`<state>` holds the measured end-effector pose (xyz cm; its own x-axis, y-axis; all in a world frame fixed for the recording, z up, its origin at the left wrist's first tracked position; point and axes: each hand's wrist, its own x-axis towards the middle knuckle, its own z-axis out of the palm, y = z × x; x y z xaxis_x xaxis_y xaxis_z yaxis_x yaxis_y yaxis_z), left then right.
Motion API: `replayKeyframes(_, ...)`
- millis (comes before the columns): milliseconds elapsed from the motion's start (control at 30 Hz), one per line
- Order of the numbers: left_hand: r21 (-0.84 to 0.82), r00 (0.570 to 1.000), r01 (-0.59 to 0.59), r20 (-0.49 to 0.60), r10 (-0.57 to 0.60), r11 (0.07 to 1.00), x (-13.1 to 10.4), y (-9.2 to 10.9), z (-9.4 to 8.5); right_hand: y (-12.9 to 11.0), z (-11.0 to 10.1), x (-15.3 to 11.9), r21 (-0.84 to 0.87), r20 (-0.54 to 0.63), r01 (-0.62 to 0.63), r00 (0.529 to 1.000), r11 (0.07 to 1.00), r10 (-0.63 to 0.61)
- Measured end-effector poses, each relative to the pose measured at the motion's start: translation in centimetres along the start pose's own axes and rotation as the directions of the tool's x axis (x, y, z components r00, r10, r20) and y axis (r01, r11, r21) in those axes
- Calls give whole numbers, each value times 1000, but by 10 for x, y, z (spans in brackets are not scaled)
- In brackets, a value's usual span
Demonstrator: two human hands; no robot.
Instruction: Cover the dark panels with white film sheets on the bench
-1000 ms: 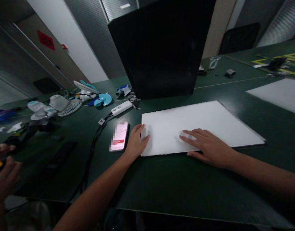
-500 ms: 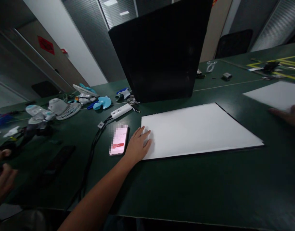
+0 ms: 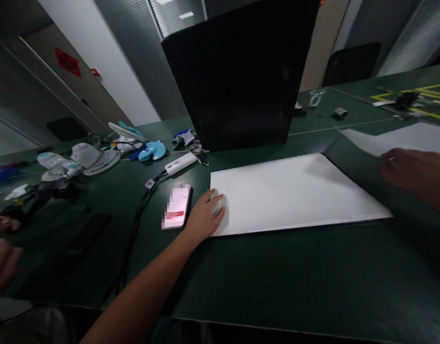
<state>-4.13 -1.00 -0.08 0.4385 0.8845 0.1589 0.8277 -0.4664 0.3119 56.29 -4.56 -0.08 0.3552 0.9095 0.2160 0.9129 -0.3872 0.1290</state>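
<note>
A white sheet [image 3: 295,196] with a thin black edge lies flat on the dark green table. My left hand [image 3: 205,212] rests on its left end, fingers spread. At the right, my right hand [image 3: 416,174] pinches the near edge of another white sheet [image 3: 399,136], whose left corner is raised off the table. A phone [image 3: 177,206] with a lit pink screen lies just left of my left hand. Behind the flat sheet stands a large black panel [image 3: 244,81].
A white power bank [image 3: 181,164] with black cables is behind the phone. Fan parts [image 3: 103,161] and a light blue fan blade [image 3: 153,150] lie at the back left. Another person's hands [image 3: 3,258] are at the left edge. A clear cup [image 3: 316,97] stands at the back right.
My right hand has moved left and into fuller view, with the second sheet's left corner now further left and lifted. My left hand has stayed on the flat sheet.
</note>
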Motion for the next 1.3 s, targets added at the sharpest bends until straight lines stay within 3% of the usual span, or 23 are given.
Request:
replayKeyframes(67, -20, 1000, 2, -1, -2, 1000, 0, 0, 0, -36, -8, -14, 39, 19, 190, 981, 981, -191)
replayKeyframes(100, -37, 1000, 4, -4, -5, 999, 0, -1, 0, -55, -11, -23, 83, 26, 339, 939, 937, -342)
replayKeyframes(133, -56, 1000, 8, -9, -9, 998, 0, -1, 1, -74, -14, -33, 141, 16, 501, 861, 854, -508)
replayKeyframes(200, -95, 1000, 10, -26, -13, 995, 0, -3, 2, -109, -19, -56, 241, -75, 759, 636, 605, -768)
replayKeyframes(233, -110, 999, 9, -34, -13, 994, 1, -4, 3, -124, -23, -68, 266, -142, 832, 534, 487, -834)
replayKeyframes(300, -127, 999, -1, -34, -4, 992, 1, -7, 5, -151, -30, -90, 277, -252, 897, 414, 345, -874)
replayKeyframes(400, -126, 1000, 10, -1, -10, 992, 1, -9, 7, -176, -42, -112, 271, -333, 923, 355, 271, -874)
replayKeyframes(467, -121, 999, 39, 25, -36, 992, 1, -9, 7, -180, -46, -114, 294, -333, 917, 364, 271, -870)
replayKeyframes(533, -118, 997, 65, 44, -60, 991, 1, -8, 7, -171, -45, -103, 304, -337, 897, 417, 322, -844)
replayKeyframes(567, -116, 997, 72, 50, -67, 991, 1, -8, 7, -162, -42, -94, 299, -342, 875, 471, 381, -813)
replayKeyframes(633, -108, 996, 80, 53, -75, 991, 2, -7, 8, -139, -32, -70, 271, -316, 774, 633, 573, -706)
replayKeyframes(733, -100, 998, 57, 32, -54, 993, 3, -9, 10, -100, -15, -36, 193, -150, 459, 887, 867, -436)
replayKeyframes(800, -98, 999, 33, 12, -32, 995, 3, -10, 11, -79, -9, -21, 129, -6, 242, 970, 962, -243)
replayKeyframes(900, -104, 1000, 28, 0, -28, 994, 3, -11, 12, -67, -9, -16, 83, 125, 56, 990, 995, -66)
replayKeyframes(1067, -126, 999, 33, 8, -32, 991, 2, -11, 10, -86, -22, -23, 91, 177, 26, 983, 996, -42)
replayKeyframes(1133, -116, 1000, 29, 12, -28, 993, 2, -11, 10, -83, -25, -22, 99, 173, 14, 984, 995, -31)
replayKeyframes(1200, -109, 1000, 25, 9, -24, 994, 2, -12, 11, -63, -21, -15, 97, 88, -8, 996, 995, -1)
replayKeyframes(1300, -116, 999, 24, -20, -27, 993, 4, -13, 12, -3, 2, 5, 80, -136, 36, 990, 996, -25)
